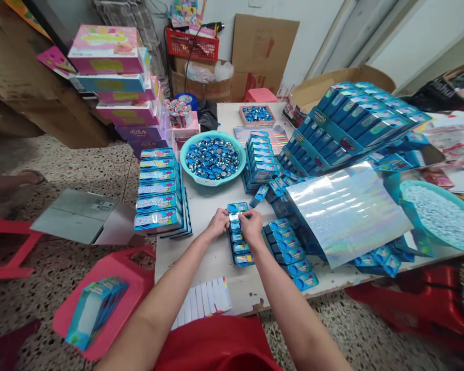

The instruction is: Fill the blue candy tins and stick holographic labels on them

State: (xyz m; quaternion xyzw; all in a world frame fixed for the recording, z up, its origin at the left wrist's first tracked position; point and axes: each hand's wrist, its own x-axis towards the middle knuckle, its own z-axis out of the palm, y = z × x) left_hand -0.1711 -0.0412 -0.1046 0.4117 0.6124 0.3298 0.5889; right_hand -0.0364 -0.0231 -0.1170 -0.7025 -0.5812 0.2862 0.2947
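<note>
A row of small blue boxes (240, 247) stands upright on the table between my hands. My left hand (218, 224) is closed at the left edge of a box near the far end of the row, its fingertips against it. Over the top of the same box, my right hand (251, 225) has its fingers pinched together; what they hold, if anything, is too small to make out. Just right of the row, more blue boxes (290, 252) with round recesses in their tops are lined up. Beyond my hands sits a turquoise basin (212, 181) full of blue and silver round pieces.
Stacked blue boxes (158, 190) stand at the left table edge. To the right, a shiny holographic sheet (348, 211) lies over boxes, near a turquoise basin (441, 234) of white pieces. A carton (348, 77) holds stacked packs. A pink stool (135, 273) is beside the table.
</note>
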